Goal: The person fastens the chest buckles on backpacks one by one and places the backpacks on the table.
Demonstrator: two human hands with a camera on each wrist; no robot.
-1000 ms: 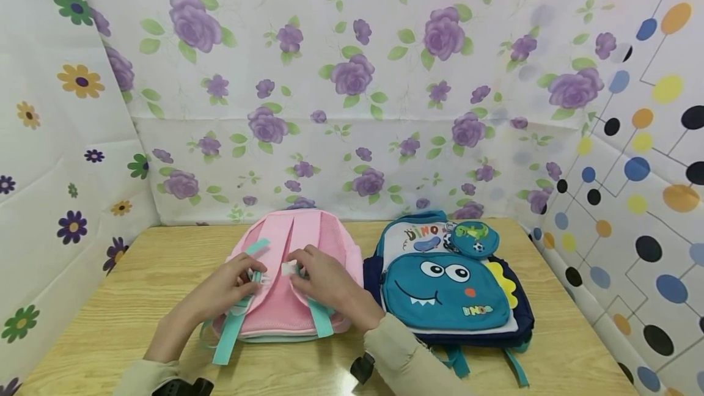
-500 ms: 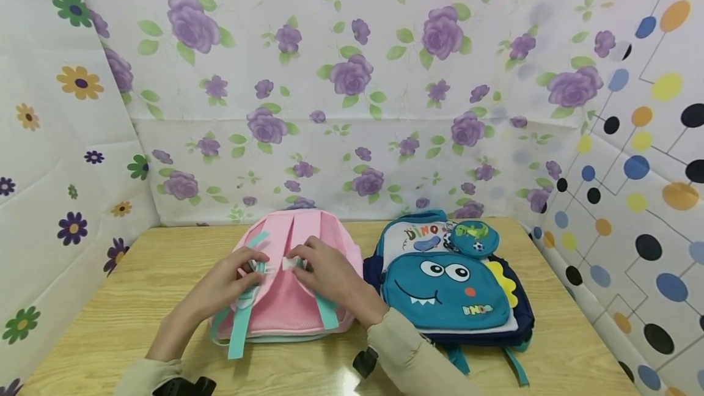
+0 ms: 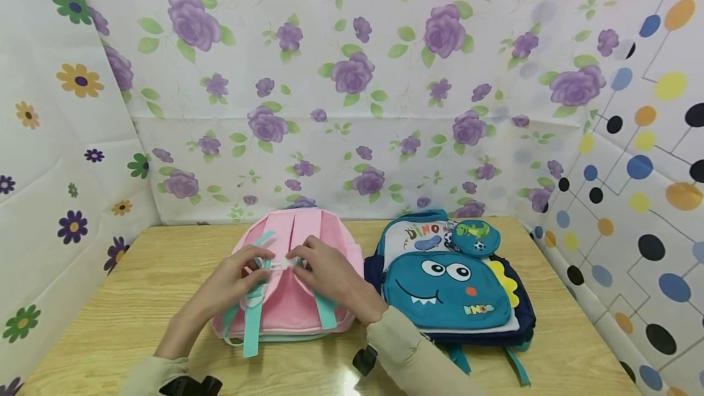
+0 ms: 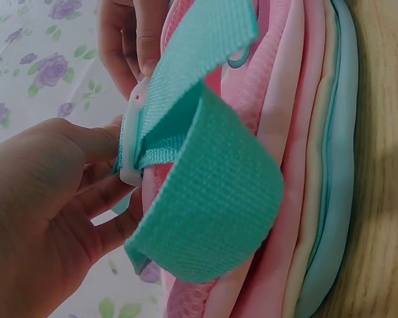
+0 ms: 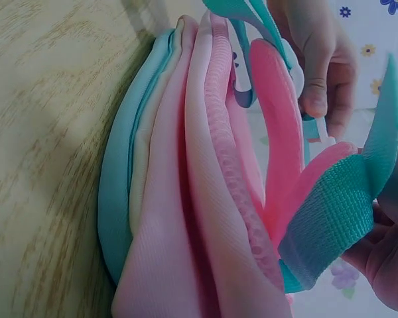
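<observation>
- Pink backpack (image 3: 291, 298) lies at table (image 3: 137, 298) centre, dinosaur bag (image 3: 448, 286) at its 3 o'clock.
- Left hand (image 3: 231, 283) and right hand (image 3: 330, 274) each pinch one white buckle (image 3: 283, 263) half (we should align them squarely, then press).

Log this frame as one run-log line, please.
left hand: pinches white buckle half | right hand: pinches other half | buckle: halves meeting | pink backpack: flat, straps up | blue dinosaur backpack: beside, untouched
</observation>
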